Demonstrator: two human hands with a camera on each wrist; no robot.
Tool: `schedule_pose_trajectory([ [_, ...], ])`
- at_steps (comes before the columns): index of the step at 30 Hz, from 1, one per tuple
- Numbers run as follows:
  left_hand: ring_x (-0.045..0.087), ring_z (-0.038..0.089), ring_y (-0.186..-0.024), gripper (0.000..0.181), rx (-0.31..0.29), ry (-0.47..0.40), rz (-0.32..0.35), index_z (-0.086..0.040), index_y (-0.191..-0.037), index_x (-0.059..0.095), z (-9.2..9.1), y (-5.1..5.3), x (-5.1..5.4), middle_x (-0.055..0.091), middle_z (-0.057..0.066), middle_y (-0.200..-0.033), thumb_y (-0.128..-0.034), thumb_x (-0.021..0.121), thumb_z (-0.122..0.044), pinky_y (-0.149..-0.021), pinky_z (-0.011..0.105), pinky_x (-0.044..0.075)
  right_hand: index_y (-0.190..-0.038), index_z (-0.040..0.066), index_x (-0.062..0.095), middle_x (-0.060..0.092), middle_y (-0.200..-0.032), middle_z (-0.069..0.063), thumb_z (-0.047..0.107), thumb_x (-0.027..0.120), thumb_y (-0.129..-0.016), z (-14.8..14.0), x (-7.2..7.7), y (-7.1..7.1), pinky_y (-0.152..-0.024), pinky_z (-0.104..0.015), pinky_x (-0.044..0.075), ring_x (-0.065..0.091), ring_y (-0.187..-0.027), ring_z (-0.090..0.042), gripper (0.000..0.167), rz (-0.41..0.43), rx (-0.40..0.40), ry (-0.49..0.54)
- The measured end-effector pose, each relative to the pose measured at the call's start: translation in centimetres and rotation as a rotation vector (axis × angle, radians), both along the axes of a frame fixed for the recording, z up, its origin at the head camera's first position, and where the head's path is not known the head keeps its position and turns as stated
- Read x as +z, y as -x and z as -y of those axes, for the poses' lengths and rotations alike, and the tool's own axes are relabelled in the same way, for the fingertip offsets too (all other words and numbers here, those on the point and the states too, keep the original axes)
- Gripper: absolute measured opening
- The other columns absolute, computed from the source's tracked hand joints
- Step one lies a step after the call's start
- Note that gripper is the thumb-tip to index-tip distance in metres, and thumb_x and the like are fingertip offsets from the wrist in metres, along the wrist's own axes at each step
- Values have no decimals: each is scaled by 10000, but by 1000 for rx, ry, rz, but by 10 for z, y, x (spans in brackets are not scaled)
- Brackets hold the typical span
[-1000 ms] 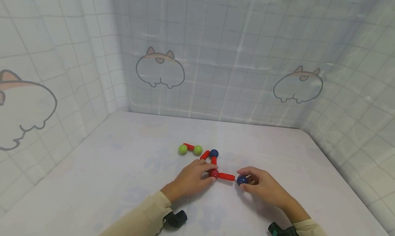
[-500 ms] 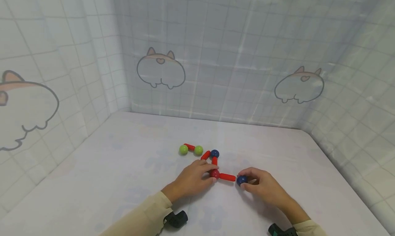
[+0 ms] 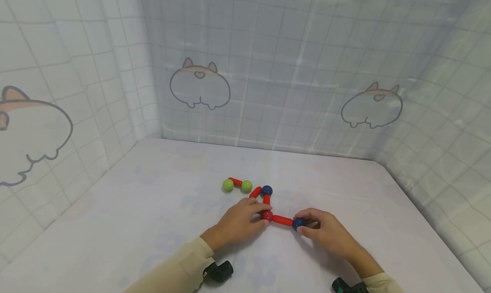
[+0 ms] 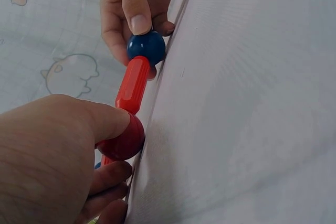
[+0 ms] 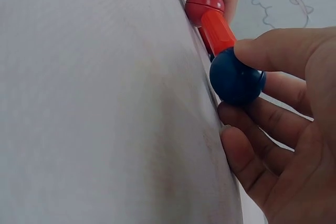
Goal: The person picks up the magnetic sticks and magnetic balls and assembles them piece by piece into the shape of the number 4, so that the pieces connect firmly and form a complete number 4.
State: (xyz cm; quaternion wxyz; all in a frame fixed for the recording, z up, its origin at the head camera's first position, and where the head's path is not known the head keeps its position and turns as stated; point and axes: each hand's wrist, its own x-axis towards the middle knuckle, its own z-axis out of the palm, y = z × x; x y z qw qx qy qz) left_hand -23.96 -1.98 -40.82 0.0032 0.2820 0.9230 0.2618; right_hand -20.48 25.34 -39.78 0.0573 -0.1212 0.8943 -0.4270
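White wall cloth at the back and on both sides, with thin gray squares and round corgi drawings on it. Below that, a flat white tabletop with pale, faded marks.

Near the middle of the tabletop, a shiny red ball, pinched by the left hand, thumb on the near side, pointer finger on the far side. Other left fingers bunched close together in the left wrist view. Pointing right from the red ball, a near red stick with flat sides. At its other end, touching it, a dark near blue ball, pinched between the thumb and fingers of the right hand. Other right fingers bent, with small gaps between. Cannot tell how deep inside the near blue ball the stick tip is.

Behind the red ball, a middle red stick leading up to a far blue ball. Slanting down from there toward the left hand, another red stick, lower end hidden. Just beside, farther left, two green balls with a back red stick between.

On both arms, cream sleeves and black wrist cameras.
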Motion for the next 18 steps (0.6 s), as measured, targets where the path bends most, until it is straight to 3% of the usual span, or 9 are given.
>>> schedule_pose_trajectory([
  [12, 520, 139, -1142, 445, 14, 16, -7, -336, -1341, 642, -4, -1, -6, 593, -33, -1261, -910, 717, -410, -888, 387, 531, -1212, 157, 719, 677, -1152, -13, 208, 762, -888, -2, -1, -4, -714, -304, 544, 621, -888, -187, 331, 21, -28, -14],
  [18, 519, 135, -1123, 441, 25, 16, -8, -333, -1335, 647, -5, -3, -7, 597, -36, -1242, -907, 721, -415, -879, 378, 531, -1234, 189, 720, 662, -1233, -3, 199, 731, -917, -4, -1, -5, -791, -321, 541, 608, -989, -181, 318, -22, -4, -69],
])
